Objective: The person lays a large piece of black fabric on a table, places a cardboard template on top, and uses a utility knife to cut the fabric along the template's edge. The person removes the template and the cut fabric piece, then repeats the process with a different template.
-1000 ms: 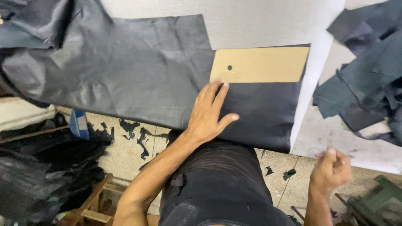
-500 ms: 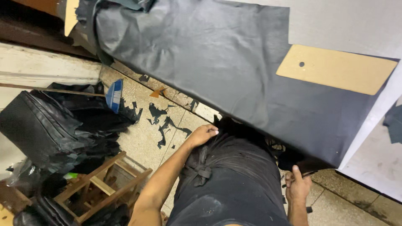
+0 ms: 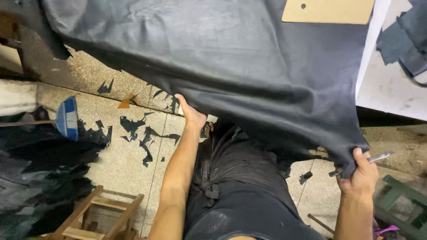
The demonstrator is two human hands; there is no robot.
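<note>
The lower edge of the dark leather sheet [image 3: 231,66] is clenched in the left hand [image 3: 192,116] and, with a metal tool [image 3: 361,163], in the right hand [image 3: 361,175]. The sheet is draped upward over the tabletop [image 3: 391,89], beneath a cardboard template [image 3: 329,10].

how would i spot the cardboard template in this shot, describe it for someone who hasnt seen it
Start from the big dark leather sheet draped over the table edge and follow it to the top right. Lying flat on it is the cardboard template, a plain tan rectangle with one small punched hole, the only light brown, stiff piece among the dark leather.
</note>
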